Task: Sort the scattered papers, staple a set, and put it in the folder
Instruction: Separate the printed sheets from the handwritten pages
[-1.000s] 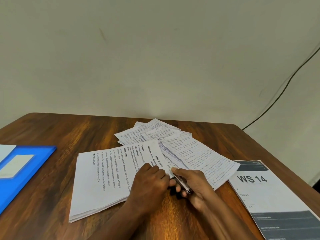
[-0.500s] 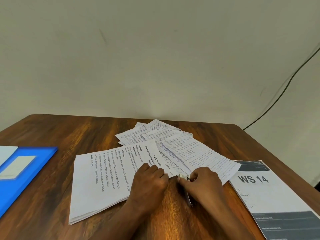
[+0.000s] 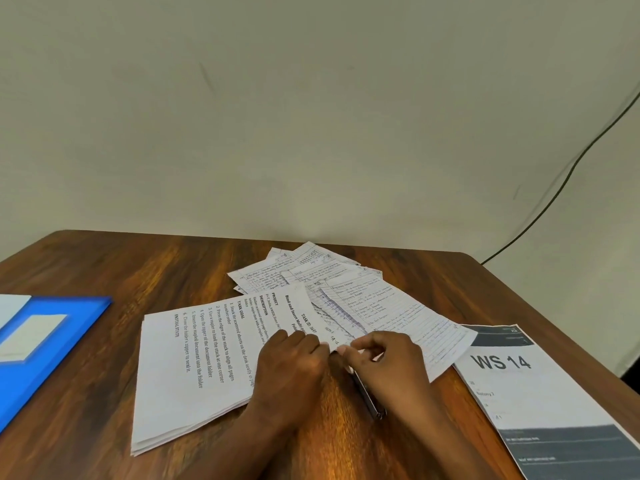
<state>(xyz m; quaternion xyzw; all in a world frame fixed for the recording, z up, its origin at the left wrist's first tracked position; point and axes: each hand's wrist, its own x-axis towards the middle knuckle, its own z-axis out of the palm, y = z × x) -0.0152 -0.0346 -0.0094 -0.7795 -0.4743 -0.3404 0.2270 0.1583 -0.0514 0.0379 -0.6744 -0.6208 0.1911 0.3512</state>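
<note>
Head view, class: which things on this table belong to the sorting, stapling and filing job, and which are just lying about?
Part of the job:
handwritten sheets, fanned out
printed stack
stapler, lying under the right hand
blue folder
left hand, resting on the printed stack

Lying about:
WS 14 sheet
black cable on the wall

1. A plain, pale greenish-beige painted wall (image 3: 311,116) fills the upper half, with a few faint scuff marks.
2. A thin dark cable (image 3: 568,168) runs diagonally down the wall's right side.
3. A glossy reddish-brown wooden bench (image 3: 104,265) with a rounded far corner stands against the wall.
</note>
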